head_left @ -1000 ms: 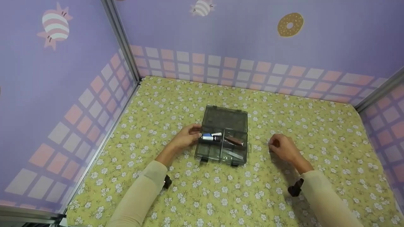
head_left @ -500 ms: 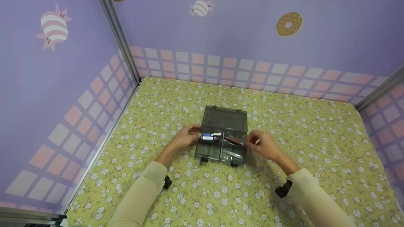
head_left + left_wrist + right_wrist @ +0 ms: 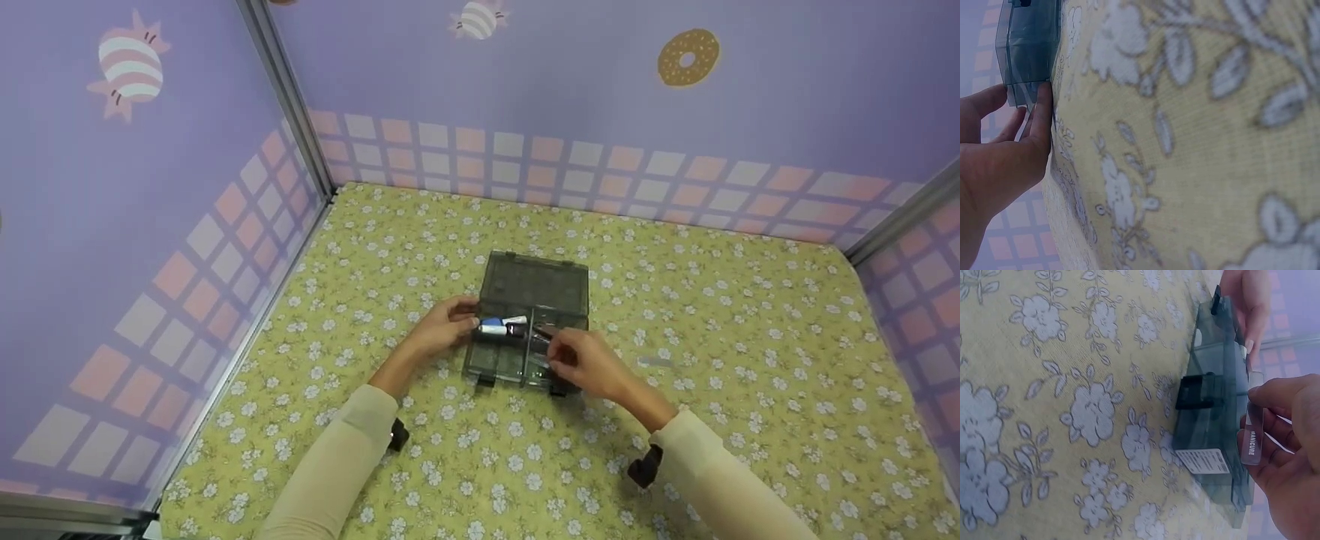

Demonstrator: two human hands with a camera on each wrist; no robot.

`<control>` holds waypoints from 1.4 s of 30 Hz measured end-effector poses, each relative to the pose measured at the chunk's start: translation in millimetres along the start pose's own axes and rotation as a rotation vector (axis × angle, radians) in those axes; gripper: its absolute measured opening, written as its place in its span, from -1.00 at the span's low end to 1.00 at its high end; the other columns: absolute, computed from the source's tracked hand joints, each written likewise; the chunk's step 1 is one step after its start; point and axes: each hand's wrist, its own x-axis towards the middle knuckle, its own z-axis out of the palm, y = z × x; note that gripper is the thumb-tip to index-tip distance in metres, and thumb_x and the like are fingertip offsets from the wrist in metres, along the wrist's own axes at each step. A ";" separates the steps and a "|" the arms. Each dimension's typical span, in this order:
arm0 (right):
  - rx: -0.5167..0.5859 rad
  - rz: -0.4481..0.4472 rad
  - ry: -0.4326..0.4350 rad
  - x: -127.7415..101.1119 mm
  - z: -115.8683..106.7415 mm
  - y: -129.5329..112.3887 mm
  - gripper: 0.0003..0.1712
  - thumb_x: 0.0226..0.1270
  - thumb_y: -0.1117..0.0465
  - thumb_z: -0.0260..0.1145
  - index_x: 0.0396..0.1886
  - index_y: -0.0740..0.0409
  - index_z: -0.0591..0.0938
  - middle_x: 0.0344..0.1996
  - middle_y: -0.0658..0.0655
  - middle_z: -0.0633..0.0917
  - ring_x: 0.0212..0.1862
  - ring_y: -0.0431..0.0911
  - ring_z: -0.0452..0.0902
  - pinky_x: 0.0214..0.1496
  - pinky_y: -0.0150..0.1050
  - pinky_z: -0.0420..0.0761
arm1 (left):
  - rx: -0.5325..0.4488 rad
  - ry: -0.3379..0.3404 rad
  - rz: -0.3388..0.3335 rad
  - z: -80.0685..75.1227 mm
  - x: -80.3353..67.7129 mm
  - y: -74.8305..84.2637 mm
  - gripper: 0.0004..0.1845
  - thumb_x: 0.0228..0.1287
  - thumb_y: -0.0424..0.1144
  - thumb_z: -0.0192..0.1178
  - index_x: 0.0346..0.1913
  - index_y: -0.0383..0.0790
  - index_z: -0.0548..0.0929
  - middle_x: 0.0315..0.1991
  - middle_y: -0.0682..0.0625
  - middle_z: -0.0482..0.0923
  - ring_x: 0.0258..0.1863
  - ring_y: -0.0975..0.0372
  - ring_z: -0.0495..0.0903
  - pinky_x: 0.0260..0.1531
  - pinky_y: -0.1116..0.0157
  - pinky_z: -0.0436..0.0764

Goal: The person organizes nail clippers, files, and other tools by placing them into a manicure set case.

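Note:
A grey see-through divided box lies with its lid swung back on the flowered cloth. My left hand grips its left edge between thumb and fingers; the left wrist view shows this hand at a box corner. Over the right front compartment, my right hand pinches a clear nail file marked "MANICURE" between thumb and fingers. White and dark small items, one with blue, lie in the left back compartment. A brown item in the right back one is partly hidden by my hand.
A clear strip lies on the cloth right of the box. Purple patterned walls stand behind and at both sides. The flowered cloth runs under everything.
My right hand has come left from the cloth at the right to the box and taken the nail file from the right front compartment. My left hand stays on the box.

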 end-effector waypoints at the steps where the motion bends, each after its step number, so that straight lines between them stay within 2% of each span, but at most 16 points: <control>1: 0.000 -0.002 0.000 0.1 1.5 0.3 -0.96 0.49 0.38 0.39 -0.16 0.19 0.70 -0.26 0.00 0.67 -0.34 -0.22 0.58 -0.30 -0.24 0.63 | -0.002 -0.003 0.001 0.1 -0.3 0.0 -0.43 0.63 -0.34 0.17 0.59 -0.29 0.34 0.47 -0.22 0.39 0.34 0.02 0.50 0.20 0.07 0.58; 7: 0.006 0.008 0.010 2.3 4.5 -1.7 -0.94 0.46 0.39 0.41 -0.16 0.19 0.71 -0.25 0.02 0.68 -0.35 -0.20 0.59 -0.31 -0.23 0.64 | -0.042 -0.004 -0.014 0.8 -2.3 1.8 -0.43 0.64 -0.34 0.16 0.59 -0.27 0.33 0.48 -0.21 0.38 0.34 0.04 0.49 0.18 0.11 0.58; 11: -0.035 -0.004 0.024 1.9 3.6 -2.3 -0.93 0.46 0.36 0.44 -0.14 0.18 0.71 -0.24 0.03 0.67 -0.32 -0.19 0.57 -0.29 -0.23 0.64 | -0.043 0.002 -0.016 1.2 -2.8 1.7 -0.43 0.63 -0.35 0.16 0.59 -0.27 0.33 0.47 -0.21 0.39 0.34 0.03 0.50 0.19 0.11 0.57; 17: -0.052 0.011 0.099 -7.0 -16.1 2.6 -0.86 0.42 0.38 0.47 -0.08 0.27 0.71 -0.20 0.10 0.67 -0.22 -0.10 0.63 -0.18 -0.16 0.69 | -0.055 0.015 -0.022 2.4 -2.4 0.2 -0.44 0.63 -0.36 0.17 0.58 -0.28 0.35 0.45 -0.19 0.40 0.32 0.04 0.50 0.17 0.12 0.58; 24: -0.068 0.109 0.189 -31.3 -52.9 32.5 -0.84 0.43 0.39 0.44 -0.04 0.28 0.71 -0.14 0.15 0.70 -0.15 -0.02 0.64 -0.09 -0.04 0.67 | -0.074 0.018 -0.023 3.1 -0.8 -0.9 -0.44 0.63 -0.35 0.17 0.57 -0.27 0.35 0.45 -0.20 0.40 0.29 0.04 0.51 0.12 0.15 0.59; 30: -0.087 0.219 0.242 -56.6 -75.2 67.5 -0.80 0.48 0.40 0.40 0.03 0.37 0.70 -0.11 0.26 0.71 -0.08 0.10 0.63 -0.03 0.09 0.64 | -0.048 0.018 -0.016 2.4 0.0 -0.7 -0.44 0.63 -0.34 0.17 0.58 -0.25 0.36 0.46 -0.18 0.40 0.34 0.04 0.49 0.23 0.08 0.57; 36: -0.101 0.315 0.279 -80.0 -84.7 92.8 -0.77 0.51 0.34 0.39 0.06 0.36 0.70 -0.10 0.26 0.69 -0.06 0.15 0.63 -0.01 0.14 0.64 | -0.030 0.007 -0.011 1.6 -1.6 0.2 -0.44 0.64 -0.33 0.17 0.58 -0.24 0.35 0.47 -0.17 0.39 0.35 0.03 0.49 0.22 0.06 0.57; 42: -0.109 0.353 0.250 -96.8 -85.6 109.5 -0.80 0.50 0.31 0.42 0.02 0.32 0.73 -0.10 0.24 0.69 -0.08 0.11 0.63 -0.01 0.10 0.64 | -0.041 -0.003 -0.004 1.7 -2.6 0.4 -0.44 0.64 -0.33 0.16 0.59 -0.26 0.33 0.46 -0.18 0.41 0.33 0.05 0.51 0.15 0.12 0.58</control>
